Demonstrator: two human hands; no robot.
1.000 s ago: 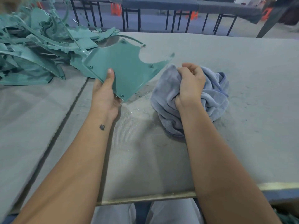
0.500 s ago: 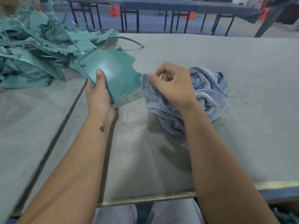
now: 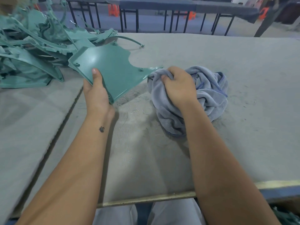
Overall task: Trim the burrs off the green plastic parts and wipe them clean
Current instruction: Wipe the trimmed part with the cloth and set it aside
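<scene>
My left hand (image 3: 96, 93) grips a flat green plastic part (image 3: 113, 69) by its near left edge, thumb on the top face, and holds it tilted just above the table. The part's pointed right tip touches a crumpled grey-blue cloth (image 3: 209, 93) lying on the table. My right hand (image 3: 178, 85) grips a bunch of that cloth at its left side, right beside the part's tip.
A heap of green plastic parts (image 3: 32, 51) fills the far left of the grey felt-covered table (image 3: 243, 127). A thin green curved strip (image 3: 131, 40) lies behind the held part. Shavings are scattered between my hands. A seam runs diagonally at left.
My right hand went from pinching the cloth's edge to gripping a bunch of it. The green part has tilted flatter, its right tip now at the cloth.
</scene>
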